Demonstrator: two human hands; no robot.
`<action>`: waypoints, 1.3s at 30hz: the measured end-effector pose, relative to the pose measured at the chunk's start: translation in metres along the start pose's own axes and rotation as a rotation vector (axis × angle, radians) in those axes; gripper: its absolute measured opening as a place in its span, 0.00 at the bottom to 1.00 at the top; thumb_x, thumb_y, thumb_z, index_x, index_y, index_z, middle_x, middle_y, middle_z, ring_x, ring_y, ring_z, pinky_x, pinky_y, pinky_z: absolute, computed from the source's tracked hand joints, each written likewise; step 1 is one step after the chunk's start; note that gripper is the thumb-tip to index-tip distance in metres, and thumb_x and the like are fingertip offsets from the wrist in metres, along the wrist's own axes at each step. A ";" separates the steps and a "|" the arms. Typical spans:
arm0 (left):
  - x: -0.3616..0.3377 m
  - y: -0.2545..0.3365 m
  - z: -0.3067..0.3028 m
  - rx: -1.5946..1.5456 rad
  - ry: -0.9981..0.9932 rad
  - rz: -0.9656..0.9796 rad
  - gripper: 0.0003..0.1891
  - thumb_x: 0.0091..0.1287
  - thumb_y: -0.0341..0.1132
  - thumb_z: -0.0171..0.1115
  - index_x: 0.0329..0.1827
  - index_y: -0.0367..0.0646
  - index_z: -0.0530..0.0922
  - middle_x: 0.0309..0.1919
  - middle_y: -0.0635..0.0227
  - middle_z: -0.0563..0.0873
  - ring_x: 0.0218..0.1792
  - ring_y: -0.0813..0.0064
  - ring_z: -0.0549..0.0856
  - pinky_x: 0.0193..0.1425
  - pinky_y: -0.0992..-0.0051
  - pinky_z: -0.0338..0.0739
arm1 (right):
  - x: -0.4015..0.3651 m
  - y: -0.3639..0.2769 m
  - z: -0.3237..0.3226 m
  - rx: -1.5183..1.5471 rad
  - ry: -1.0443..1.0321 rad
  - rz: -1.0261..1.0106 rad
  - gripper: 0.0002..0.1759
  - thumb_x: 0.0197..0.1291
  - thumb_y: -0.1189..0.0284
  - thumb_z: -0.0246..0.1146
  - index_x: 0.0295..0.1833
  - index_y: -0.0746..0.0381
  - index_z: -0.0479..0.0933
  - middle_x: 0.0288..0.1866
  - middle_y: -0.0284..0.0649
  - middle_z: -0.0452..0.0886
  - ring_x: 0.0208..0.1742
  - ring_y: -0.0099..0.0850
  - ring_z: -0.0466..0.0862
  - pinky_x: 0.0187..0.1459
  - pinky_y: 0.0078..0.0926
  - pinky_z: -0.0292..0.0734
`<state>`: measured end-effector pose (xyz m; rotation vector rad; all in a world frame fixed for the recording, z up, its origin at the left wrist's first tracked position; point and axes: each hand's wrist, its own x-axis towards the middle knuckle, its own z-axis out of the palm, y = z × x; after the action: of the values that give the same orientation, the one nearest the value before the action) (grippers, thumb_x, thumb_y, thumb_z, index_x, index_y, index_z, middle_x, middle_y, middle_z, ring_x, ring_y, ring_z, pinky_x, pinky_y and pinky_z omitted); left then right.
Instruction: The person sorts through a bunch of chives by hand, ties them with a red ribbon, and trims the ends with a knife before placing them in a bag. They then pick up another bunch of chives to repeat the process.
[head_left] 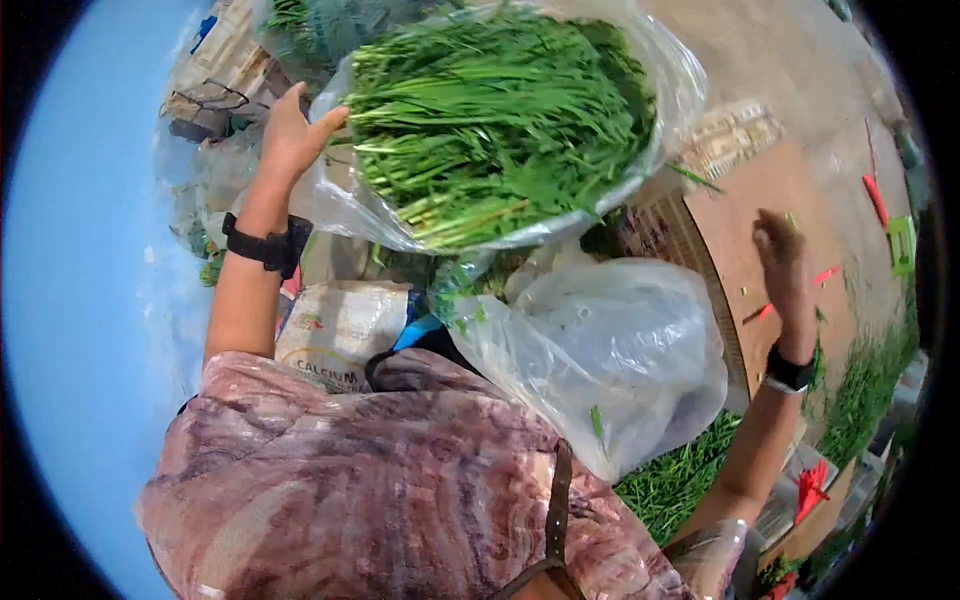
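Note:
A large heap of leafy green stalks [500, 120] fills an open clear plastic bag [685, 75] in front of me. At the left rim of this bag is my left hand [292, 138], its thumb and fingers spread and the thumb touching the edge beside the cut stems. My right hand [783, 255] is off to the right above a brown board [745, 210], away from the greens. Its fingers are curled in and slightly blurred; what they hold, if anything, I cannot make out. Nearer my body lies a second, cloudy plastic bag [620, 350].
A printed white sack [335, 325] stands by my left side. More long greens [680, 480] lie at lower right. Red strips [812, 490] and a green plastic item [901, 246] are on the right. A pale blue wall [90, 300] runs along the left.

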<state>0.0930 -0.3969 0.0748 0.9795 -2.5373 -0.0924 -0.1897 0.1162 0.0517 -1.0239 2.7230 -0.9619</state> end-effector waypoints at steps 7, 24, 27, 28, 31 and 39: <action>0.031 -0.033 0.021 -0.205 -0.329 -0.092 0.46 0.48 0.47 0.70 0.67 0.33 0.58 0.59 0.44 0.72 0.60 0.56 0.74 0.63 0.69 0.66 | 0.052 -0.167 0.087 0.053 -0.271 -0.146 0.15 0.56 0.76 0.61 0.49 0.69 0.76 0.41 0.52 0.82 0.41 0.42 0.84 0.44 0.30 0.78; 0.017 -0.139 0.094 -1.725 -0.440 -0.881 0.06 0.61 0.19 0.50 0.39 0.36 0.70 0.28 0.64 0.76 0.20 0.83 0.70 0.16 0.84 0.58 | 0.169 -0.350 0.255 -0.154 -0.231 -1.107 0.41 0.33 0.74 0.73 0.59 0.61 0.65 0.58 0.45 0.71 0.58 0.44 0.72 0.57 0.37 0.69; 0.011 -0.144 0.094 -1.679 -0.436 -0.843 0.06 0.61 0.20 0.50 0.40 0.35 0.70 0.28 0.64 0.76 0.19 0.84 0.70 0.16 0.84 0.58 | 0.177 -0.343 0.277 -0.242 -0.232 -1.077 0.38 0.37 0.73 0.70 0.59 0.61 0.65 0.55 0.44 0.73 0.56 0.43 0.73 0.54 0.38 0.69; 0.008 -0.146 0.095 -1.667 -0.438 -0.841 0.06 0.61 0.20 0.49 0.40 0.35 0.70 0.28 0.65 0.76 0.19 0.84 0.70 0.16 0.84 0.58 | 0.176 -0.340 0.282 -0.276 -0.220 -1.046 0.36 0.40 0.73 0.69 0.59 0.61 0.65 0.54 0.44 0.74 0.56 0.42 0.74 0.53 0.38 0.69; 0.002 -0.144 0.096 -1.666 -0.422 -0.849 0.06 0.62 0.21 0.49 0.40 0.34 0.71 0.28 0.65 0.77 0.19 0.85 0.70 0.16 0.84 0.59 | 0.166 -0.339 0.292 -0.439 -0.165 -0.979 0.24 0.48 0.72 0.62 0.54 0.60 0.70 0.47 0.43 0.75 0.50 0.41 0.75 0.48 0.40 0.69; -0.003 -0.138 0.097 -1.593 -0.418 -0.832 0.06 0.62 0.21 0.50 0.41 0.34 0.73 0.27 0.67 0.77 0.20 0.85 0.72 0.18 0.84 0.61 | 0.139 -0.322 0.290 -0.379 -0.001 -0.990 0.09 0.52 0.72 0.55 0.40 0.59 0.75 0.50 0.44 0.75 0.54 0.38 0.73 0.49 0.46 0.66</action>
<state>0.1427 -0.5067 -0.0431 1.0977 -1.2322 -2.2075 -0.0331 -0.3108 0.0271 -2.5347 2.3590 -0.4546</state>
